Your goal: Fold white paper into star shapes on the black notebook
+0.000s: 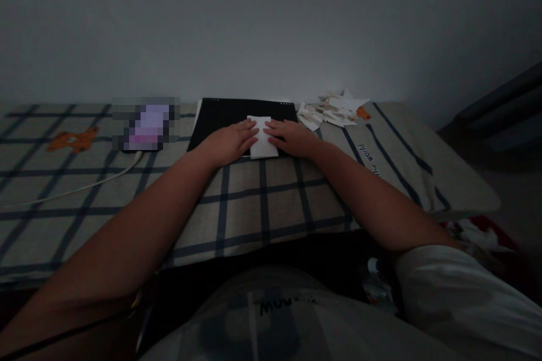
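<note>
From where I stand, the person's left hand [231, 144] and right hand [292, 136] lie palms down with fingers stretched out, pressing a folded white paper [263, 138] from either side rather than curling round it. The paper sits between them near the front edge of a black folder [249, 108], on a checked tablecloth [262, 208]. Printed words on the cloth beside the right forearm read "the world". Dark lettering [282, 306] crosses the person's shirt [249, 327], but in this dim light I can't fairly make it out. Torn paper scraps [328, 113] are heaped just beyond the right hand, with an orange piece [363, 113] at their edge. Over to the left lies a phone [148, 124], its screen lit but blurred into blocks, with a white cable [101, 181] running from it; farther left is an orange cutout [71, 139].
</note>
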A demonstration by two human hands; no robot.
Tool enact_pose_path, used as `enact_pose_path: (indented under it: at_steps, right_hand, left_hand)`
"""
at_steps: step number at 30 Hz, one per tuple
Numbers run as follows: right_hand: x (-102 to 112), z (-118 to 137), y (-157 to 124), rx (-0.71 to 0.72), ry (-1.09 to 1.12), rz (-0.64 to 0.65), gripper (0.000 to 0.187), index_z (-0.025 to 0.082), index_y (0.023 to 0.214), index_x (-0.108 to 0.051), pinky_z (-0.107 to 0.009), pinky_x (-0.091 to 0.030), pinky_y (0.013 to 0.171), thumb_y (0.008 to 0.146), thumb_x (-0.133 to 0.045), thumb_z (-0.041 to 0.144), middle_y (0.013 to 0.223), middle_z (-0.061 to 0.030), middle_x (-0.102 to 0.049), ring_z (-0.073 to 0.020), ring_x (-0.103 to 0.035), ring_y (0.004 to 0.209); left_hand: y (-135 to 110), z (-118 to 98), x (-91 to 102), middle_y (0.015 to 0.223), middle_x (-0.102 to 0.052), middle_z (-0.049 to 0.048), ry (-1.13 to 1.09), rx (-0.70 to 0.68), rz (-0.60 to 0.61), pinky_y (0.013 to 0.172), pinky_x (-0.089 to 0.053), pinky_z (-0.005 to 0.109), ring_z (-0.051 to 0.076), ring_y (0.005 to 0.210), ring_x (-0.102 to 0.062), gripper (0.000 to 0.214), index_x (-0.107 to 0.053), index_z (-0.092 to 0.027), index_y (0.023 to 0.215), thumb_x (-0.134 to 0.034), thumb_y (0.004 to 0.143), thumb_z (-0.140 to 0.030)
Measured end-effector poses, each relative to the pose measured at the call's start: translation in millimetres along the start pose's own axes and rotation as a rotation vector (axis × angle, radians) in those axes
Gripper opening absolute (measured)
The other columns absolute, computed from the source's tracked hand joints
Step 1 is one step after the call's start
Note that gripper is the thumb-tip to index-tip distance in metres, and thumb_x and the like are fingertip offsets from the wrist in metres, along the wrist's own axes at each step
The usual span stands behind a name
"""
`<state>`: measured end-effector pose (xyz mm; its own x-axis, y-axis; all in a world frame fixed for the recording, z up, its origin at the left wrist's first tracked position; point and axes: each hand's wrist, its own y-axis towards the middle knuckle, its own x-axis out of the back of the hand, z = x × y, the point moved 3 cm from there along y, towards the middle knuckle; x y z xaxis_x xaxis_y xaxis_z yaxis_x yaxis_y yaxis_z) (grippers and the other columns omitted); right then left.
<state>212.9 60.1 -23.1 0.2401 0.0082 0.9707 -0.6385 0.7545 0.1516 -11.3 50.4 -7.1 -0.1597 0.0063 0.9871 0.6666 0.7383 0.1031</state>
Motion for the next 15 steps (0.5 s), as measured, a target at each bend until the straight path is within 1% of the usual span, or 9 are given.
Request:
enact_pose_path:
  at_steps: [3, 7, 11, 15]
  right_hand:
    - [0.0, 0.1, 0.1, 0.005, 0.003, 0.002, 0.049, 0.019, 0.163, -0.068, -0.064, -0.042, 0.137, 0.117, -0.052, 0.028, 0.178, -0.0166, -0.054, -0.0335, -0.052, 0.167]
    - [-1.0, -0.8, 0.4, 0.008, 0.0, 0.009, 0.05, 0.019, 0.164, -0.067, -0.061, -0.041, 0.138, 0.118, -0.051, 0.031, 0.179, -0.0161, -0.054, -0.0318, -0.05, 0.169]
    - [-1.6, -0.9, 0.6, 0.005, 0.003, 0.002, 0.05, 0.019, 0.163, -0.068, -0.064, -0.042, 0.138, 0.117, -0.051, 0.028, 0.179, -0.0162, -0.054, -0.0328, -0.052, 0.167]
    - [-0.8, 0.3, 0.3, 0.004, 0.003, 0.019, 0.051, 0.019, 0.165, -0.066, -0.066, -0.041, 0.138, 0.117, -0.05, 0.029, 0.18, -0.016, -0.052, -0.0341, -0.05, 0.168]
  left_hand:
    - [-0.5, -0.5, 0.2, 0.181, -0.05, 0.0169, 0.015, 0.006, 0.008, 0.142, -0.035, 0.048, 0.027, 0.171, -0.047, 0.061, -0.063, -0.011, 0.166, -0.038, 0.118, -0.038]
    - [-1.5, -1.4, 1.6, 0.181, -0.05, 0.0158, 0.025, 0.007, 0.021, 0.143, -0.034, 0.046, 0.026, 0.171, -0.047, 0.062, -0.06, -0.011, 0.168, -0.036, 0.118, -0.038]
    - [-0.5, -1.2, 1.2, 0.183, -0.047, 0.017, 0.022, 0.004, 0.038, 0.143, -0.033, 0.048, 0.027, 0.173, -0.043, 0.066, -0.056, -0.008, 0.171, -0.032, 0.118, -0.039]
    - [1.0, 0.0, -1.3, 0.184, -0.045, 0.0165, 0.039, 0.001, 0.06, 0.144, -0.031, 0.045, 0.027, 0.173, -0.042, 0.068, -0.055, -0.007, 0.171, -0.029, 0.118, -0.04]
